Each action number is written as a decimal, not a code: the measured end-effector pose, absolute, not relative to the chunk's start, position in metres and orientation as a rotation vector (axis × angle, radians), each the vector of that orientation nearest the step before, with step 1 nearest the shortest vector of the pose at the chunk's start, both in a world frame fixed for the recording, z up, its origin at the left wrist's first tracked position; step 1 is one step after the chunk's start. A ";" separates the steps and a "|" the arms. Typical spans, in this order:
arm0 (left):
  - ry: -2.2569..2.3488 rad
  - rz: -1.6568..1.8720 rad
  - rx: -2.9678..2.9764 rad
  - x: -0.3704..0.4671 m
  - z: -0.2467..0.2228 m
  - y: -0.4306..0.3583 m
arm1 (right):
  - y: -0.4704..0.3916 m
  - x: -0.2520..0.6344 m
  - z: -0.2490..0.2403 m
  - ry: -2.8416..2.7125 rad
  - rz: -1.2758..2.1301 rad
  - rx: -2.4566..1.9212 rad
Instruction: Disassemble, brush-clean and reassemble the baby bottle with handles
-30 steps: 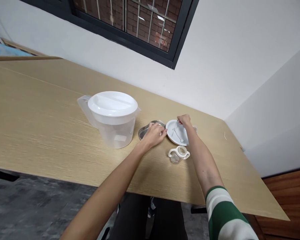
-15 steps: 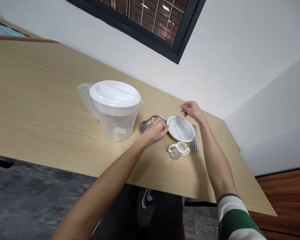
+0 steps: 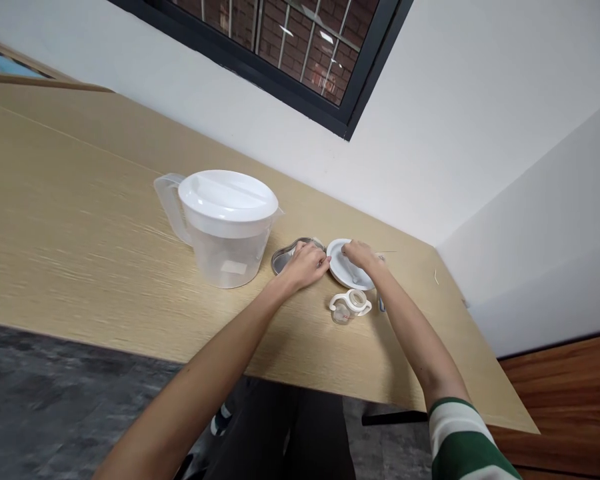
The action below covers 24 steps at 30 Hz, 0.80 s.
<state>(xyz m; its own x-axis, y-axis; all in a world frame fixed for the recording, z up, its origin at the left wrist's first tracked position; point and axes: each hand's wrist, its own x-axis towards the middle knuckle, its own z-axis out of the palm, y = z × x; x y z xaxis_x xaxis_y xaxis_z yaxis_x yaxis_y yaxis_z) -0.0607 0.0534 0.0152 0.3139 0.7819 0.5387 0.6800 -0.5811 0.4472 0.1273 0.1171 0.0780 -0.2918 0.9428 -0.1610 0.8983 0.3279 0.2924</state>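
Note:
My left hand (image 3: 307, 262) lies with curled fingers over the metal kidney-shaped tray (image 3: 281, 259), one fingertip at the rim of the white bowl (image 3: 335, 265). What those fingers hold, if anything, is hidden. My right hand (image 3: 359, 255) reaches down into the bowl with its fingers closed at the upper end of a thin white stick (image 3: 354, 275) lying there. In front of the bowl stands a small clear jar with a white two-handled collar (image 3: 350, 305). A blue-handled thing (image 3: 381, 304) is mostly covered by my right wrist.
A big clear pitcher with a white lid (image 3: 229, 230) stands left of the tray. A small white strip (image 3: 436, 277) lies at the right on the wooden table (image 3: 105, 267). The wall (image 3: 405, 167) and a dark-framed window (image 3: 347, 123) rise behind.
My right hand has moved down and left, from above the bowl's far right side into the bowl, onto the white stick. My left hand stays at the tray. The view has shifted slightly.

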 end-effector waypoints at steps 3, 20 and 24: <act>1.367 1.129 2.423 -0.061 0.016 0.052 | 0.115 0.131 0.081 2.289 0.276 1.605; 1.076 1.519 1.687 -0.067 0.046 0.044 | 0.046 0.134 0.134 2.690 0.753 1.542; 0.866 1.505 1.595 -0.067 0.048 0.043 | 0.031 0.124 0.127 2.829 0.793 1.450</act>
